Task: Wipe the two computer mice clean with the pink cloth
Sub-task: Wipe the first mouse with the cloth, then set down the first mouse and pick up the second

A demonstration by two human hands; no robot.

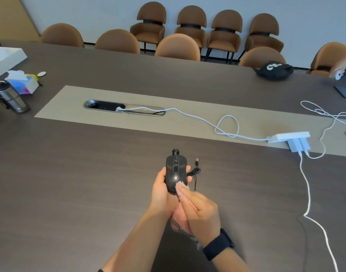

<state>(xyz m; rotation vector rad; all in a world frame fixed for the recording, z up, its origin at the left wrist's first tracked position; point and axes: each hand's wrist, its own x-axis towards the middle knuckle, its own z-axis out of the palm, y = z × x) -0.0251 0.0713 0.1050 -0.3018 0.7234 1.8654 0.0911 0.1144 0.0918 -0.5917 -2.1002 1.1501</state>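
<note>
The black mouse (175, 173) sits low in the middle of the frame, lifted off the bench (70, 173) and cradled in the left hand (161, 193), whose fingers curl closed around its sides. The right hand (199, 211) pinches a fold of the pink cloth (181, 188) under its fingertips and presses it on the mouse's rear hump. To wipe well, I judge, work forward in short overlapping strokes toward the buttons and wheel, then turn the mouse for its flanks. Its cable (194, 172) dangles at right; keep it from snagging. A second mouse is not visible.
</note>
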